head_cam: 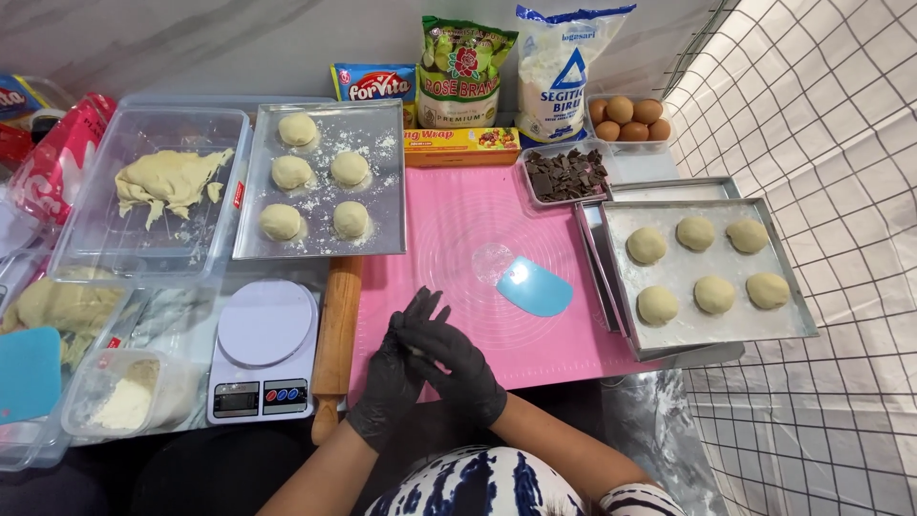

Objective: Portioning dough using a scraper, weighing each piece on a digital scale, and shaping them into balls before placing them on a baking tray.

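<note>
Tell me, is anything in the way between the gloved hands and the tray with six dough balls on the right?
Only the blue scraper lies on the pink mat, between the left hand and right hand, which are pressed together, and the right tray.

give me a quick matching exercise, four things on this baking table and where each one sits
Things:
1 scraper
2 eggs
3 scale
4 chocolate

Places:
A left of the rolling pin
B on the pink mat
C clear tub at the back right
D tray behind the right-hand dough balls

Pairs: 1-B, 2-C, 3-A, 4-D
</note>
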